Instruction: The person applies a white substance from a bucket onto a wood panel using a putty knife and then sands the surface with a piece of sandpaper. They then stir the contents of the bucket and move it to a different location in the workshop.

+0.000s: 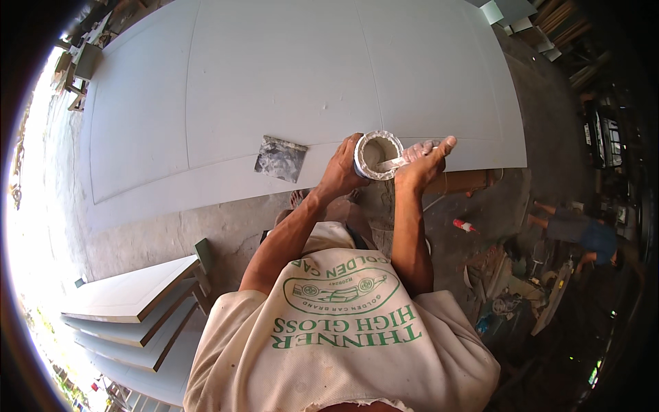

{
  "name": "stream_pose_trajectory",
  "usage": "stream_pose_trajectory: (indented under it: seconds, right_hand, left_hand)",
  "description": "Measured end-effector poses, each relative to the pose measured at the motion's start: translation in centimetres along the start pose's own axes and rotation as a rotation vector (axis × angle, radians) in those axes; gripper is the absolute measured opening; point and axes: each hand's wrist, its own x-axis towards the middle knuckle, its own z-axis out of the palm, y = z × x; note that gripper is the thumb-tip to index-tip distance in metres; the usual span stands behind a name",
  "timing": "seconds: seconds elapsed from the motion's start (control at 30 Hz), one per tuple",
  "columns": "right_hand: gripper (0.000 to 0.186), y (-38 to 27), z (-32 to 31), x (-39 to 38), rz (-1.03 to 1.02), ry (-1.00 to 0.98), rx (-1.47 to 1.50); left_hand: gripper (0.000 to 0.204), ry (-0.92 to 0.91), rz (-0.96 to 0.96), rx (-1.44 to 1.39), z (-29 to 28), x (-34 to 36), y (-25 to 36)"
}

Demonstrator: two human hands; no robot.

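Note:
My left hand point(345, 167) is wrapped round the side of a small open can point(360, 167), tilted so its mouth shows. Pale paste coats its inside and crusts the rim. In my right hand point(427, 161) is a narrow, white-smeared flat stirring stick point(392, 164), with its lower end inside the can. White residue covers the fingers of this hand. Both hands are over the near edge of a large pale grey panel point(274, 75). To the left of the can, a square, paste-stained scraper plate point(281, 159) lies on the panel.
Several pale panels point(130, 292) are stacked at the lower left. A red and white bottle point(464, 225) lies on the floor at right, near a pile of scraps point(508, 292). Another person point(583, 232) is farther right. Wood pieces point(559, 24) are at the upper right.

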Motion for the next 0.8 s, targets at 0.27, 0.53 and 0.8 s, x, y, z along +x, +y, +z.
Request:
stream_pose_trajectory:
  seconds: [0.27,0.53,0.8]
  right_hand:
    - [0.062,2.1,-1.4,-0.2,-0.255,-0.409,0.09]
    - [0.051,2.3,-0.5,-1.0,-0.305,-0.549,-0.038]
    - [0.057,3.5,-0.6,2.1,-0.343,-0.687,-0.069]
  left_hand:
    - [0.097,0.0,0.012,-0.023,-0.3,0.3,0.4]
    - [0.092,-0.015,-0.035,0.019,-0.4,0.1,0.7]
    - [0.095,-0.048,-0.04,0.034,-0.1,1.1,1.6]
